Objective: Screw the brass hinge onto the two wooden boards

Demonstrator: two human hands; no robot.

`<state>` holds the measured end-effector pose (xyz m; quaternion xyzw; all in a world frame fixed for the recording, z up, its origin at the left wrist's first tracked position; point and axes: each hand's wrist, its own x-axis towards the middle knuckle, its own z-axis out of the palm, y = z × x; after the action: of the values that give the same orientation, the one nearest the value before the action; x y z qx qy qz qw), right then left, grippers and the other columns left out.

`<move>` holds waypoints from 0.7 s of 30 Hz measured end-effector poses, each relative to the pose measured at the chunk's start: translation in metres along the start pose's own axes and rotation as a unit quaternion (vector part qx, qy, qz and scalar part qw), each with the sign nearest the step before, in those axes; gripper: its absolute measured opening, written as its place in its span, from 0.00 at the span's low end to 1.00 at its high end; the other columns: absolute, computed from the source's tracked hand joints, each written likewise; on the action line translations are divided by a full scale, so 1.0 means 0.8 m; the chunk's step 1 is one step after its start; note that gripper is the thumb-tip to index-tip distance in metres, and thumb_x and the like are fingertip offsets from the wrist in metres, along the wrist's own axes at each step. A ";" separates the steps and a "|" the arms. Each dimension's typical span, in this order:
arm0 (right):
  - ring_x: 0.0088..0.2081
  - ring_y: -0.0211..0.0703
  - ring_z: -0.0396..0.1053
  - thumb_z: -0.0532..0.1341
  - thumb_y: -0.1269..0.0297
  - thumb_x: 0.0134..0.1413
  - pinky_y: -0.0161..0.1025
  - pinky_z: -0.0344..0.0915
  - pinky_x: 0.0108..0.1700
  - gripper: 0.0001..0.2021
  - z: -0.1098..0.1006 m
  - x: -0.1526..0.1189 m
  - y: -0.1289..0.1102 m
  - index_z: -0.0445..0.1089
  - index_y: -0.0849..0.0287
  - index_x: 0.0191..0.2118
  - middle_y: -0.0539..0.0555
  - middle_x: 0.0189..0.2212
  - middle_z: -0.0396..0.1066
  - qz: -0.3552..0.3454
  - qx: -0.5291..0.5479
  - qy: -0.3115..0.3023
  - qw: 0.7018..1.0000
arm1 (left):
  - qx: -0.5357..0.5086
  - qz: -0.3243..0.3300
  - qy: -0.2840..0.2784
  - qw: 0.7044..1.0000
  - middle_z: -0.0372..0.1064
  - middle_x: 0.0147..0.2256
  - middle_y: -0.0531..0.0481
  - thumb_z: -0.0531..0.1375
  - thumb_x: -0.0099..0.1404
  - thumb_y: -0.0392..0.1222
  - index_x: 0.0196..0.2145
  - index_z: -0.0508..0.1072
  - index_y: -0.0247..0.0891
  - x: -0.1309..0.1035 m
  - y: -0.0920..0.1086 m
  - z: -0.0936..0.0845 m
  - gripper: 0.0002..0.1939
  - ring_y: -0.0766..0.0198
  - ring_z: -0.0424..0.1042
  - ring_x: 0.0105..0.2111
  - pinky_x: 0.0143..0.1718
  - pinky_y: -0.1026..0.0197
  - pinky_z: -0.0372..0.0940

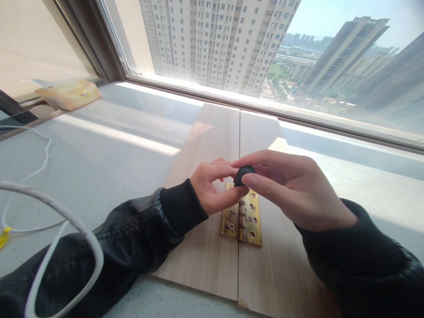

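My right hand pinches a small black piece between thumb and fingers. It looks like the end of a handle seen from above; whatever lies under it is hidden. From the left, my left hand reaches in with thumb and index finger curled together just at and beneath the black piece, their tips partly covered. Below both hands a brass butt hinge lies opened flat over the seam between two pale wood boards. Screw heads show in its left leaf, while several bare holes show in the right leaf.
The boards lie on a speckled white windowsill against a window with tall buildings outside. A white cable loops across the near left, in front of my left sleeve. A soft tissue pack sits in the far left corner.
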<state>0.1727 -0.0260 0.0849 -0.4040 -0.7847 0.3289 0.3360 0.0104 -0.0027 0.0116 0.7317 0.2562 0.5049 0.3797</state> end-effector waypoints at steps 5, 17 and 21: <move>0.22 0.37 0.65 0.67 0.60 0.48 0.35 0.60 0.21 0.10 0.008 0.002 0.004 0.67 0.58 0.30 0.49 0.22 0.68 0.035 -0.015 0.086 0.996 | 0.042 -0.035 0.035 0.998 0.73 0.29 0.48 0.70 0.46 0.47 0.31 0.74 0.35 0.004 0.008 0.000 0.16 0.62 0.69 0.30 0.33 0.58 0.65; 0.29 0.38 0.69 0.63 0.58 0.54 0.35 0.65 0.28 0.09 -0.007 0.003 0.005 0.73 0.57 0.36 0.51 0.29 0.73 0.040 0.050 -0.013 0.998 | -0.018 -0.008 -0.021 1.000 0.75 0.32 0.47 0.64 0.57 0.43 0.33 0.77 0.36 0.000 -0.001 -0.002 0.08 0.62 0.70 0.34 0.33 0.59 0.63; 0.19 0.33 0.60 0.67 0.54 0.47 0.33 0.56 0.19 0.13 -0.001 0.004 0.011 0.70 0.59 0.29 0.48 0.19 0.68 0.073 0.023 0.050 0.996 | 0.040 -0.037 0.022 0.998 0.74 0.28 0.49 0.70 0.48 0.47 0.31 0.75 0.36 0.004 0.008 0.001 0.15 0.62 0.70 0.30 0.32 0.60 0.63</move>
<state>0.1756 -0.0189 0.0790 -0.4686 -0.7272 0.3502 0.3591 0.0119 -0.0040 0.0181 0.7253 0.3115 0.4953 0.3627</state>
